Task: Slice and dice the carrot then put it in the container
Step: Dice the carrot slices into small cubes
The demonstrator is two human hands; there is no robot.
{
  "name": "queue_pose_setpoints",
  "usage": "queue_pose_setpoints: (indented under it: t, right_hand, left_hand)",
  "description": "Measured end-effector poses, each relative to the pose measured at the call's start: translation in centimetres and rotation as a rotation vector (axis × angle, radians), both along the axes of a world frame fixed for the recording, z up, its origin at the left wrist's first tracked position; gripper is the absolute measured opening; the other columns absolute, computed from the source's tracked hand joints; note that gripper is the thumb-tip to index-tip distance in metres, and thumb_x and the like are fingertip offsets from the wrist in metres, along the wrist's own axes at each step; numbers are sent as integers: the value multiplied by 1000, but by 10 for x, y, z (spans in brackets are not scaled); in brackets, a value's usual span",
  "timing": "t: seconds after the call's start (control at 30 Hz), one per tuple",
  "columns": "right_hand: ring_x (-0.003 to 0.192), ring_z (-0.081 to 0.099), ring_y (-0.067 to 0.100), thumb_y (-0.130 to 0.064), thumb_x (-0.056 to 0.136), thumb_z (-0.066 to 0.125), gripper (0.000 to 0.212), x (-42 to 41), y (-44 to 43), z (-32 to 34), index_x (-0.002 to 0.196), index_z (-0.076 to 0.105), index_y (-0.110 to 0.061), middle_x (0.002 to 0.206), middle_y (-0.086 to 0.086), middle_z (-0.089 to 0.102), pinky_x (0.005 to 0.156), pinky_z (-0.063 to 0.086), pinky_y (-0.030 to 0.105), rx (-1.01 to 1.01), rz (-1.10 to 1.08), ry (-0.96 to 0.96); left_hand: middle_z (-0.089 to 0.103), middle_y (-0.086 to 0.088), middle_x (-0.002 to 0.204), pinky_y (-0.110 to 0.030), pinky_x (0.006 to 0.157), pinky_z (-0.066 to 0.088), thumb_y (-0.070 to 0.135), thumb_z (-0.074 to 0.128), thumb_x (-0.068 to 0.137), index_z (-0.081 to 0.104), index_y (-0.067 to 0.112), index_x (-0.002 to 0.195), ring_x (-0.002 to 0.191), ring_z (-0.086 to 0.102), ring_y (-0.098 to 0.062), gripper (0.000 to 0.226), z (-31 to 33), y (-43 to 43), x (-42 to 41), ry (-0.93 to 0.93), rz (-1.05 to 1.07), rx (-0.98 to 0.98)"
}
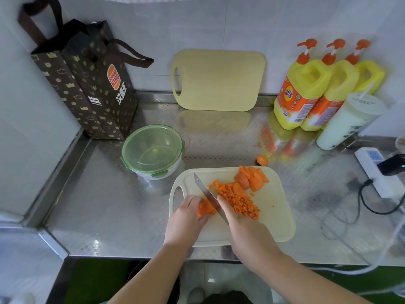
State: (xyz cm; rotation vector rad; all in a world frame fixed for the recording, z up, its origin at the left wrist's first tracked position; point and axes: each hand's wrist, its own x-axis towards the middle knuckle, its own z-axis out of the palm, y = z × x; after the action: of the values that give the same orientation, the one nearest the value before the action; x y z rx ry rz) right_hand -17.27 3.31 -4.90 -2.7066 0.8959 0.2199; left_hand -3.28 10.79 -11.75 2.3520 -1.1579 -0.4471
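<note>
Head camera: our left hand (186,212) pins a stack of carrot slices (205,208) on the cream cutting board (277,218), while our right hand (238,224) grips the knife (208,195). Diced carrot (237,200) lies beside uncut slices (251,177). The green-lidded container (152,150) sits closed, near the board.

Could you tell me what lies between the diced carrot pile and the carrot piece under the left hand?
In the head view, the knife blade stands between the carrot piece and the diced pile.
</note>
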Motion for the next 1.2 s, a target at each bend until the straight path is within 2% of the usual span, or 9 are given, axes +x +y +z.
queue_pose_setpoints:
  t: [0.13,0.37,0.6,0.77,0.87,0.97,1.03,1.1,1.2]
  right_hand:
    - [61,42,16,-1,90,41,94,-1,5,0,138,-34,-30,95,2,57,47,22,22,-15,59,41]
    - [67,48,18,-4,90,45,101,-1,6,-12,118,-48,-31,109,5,57,57,39,28,4,69,49]
    - [68,47,17,-9,93,45,98,3,5,-16,123,-47,-25,108,5,57,61,41,28,-1,87,44]
    - [66,45,17,-9,92,46,98,7,5,-25,124,-45,-21,109,3,57,58,38,26,6,87,62]
    - [62,43,17,-4,91,44,95,8,1,-25,127,-42,-20,98,2,58,55,34,26,46,39,34]
    - [57,44,11,-5,92,42,94,10,-5,-26,128,-41,-33,72,-5,48,57,35,25,125,-26,-35]
    - [60,48,12,-9,95,40,89,10,-10,-26,131,-34,-42,73,-5,50,56,37,25,174,-60,-104]
    - [57,46,10,-14,98,38,87,6,-12,-21,124,-36,-50,69,-8,47,53,36,23,179,-74,-142]
    - [58,46,11,-13,98,37,86,1,-7,-11,121,-38,-48,71,-8,46,53,36,24,128,-51,-129]
  left_hand:
    - [56,16,110,-28,72,49,47,58,88,58,27,111,93,59,-10,31,1,6,-1,7,5,-24]
    - [60,12,104,-25,69,44,43,55,92,59,27,105,95,57,-11,22,1,2,-2,-18,3,10]
    - [61,10,98,-23,67,42,37,56,92,62,23,101,92,57,-12,17,-2,-1,-3,-26,13,-6]
    - [60,9,102,-28,72,48,41,54,92,61,22,103,93,56,-11,23,-8,-2,-1,-49,19,29]
    - [60,9,105,-27,74,48,40,55,92,61,23,105,97,55,-11,22,-9,-2,-1,-51,17,30]
    - [61,10,108,-27,75,47,38,57,91,60,23,108,100,55,-11,23,-9,-1,-1,-46,18,12]
    - [60,10,110,-26,77,47,40,57,91,59,24,110,103,54,-10,26,-8,-1,-1,-40,17,5]
    - [59,11,111,-28,79,47,43,58,89,58,25,114,105,54,-11,30,-5,0,-1,-5,37,-5]
    - [57,11,113,-33,79,48,45,62,86,56,23,115,105,55,-13,37,-3,0,-1,40,68,-11]
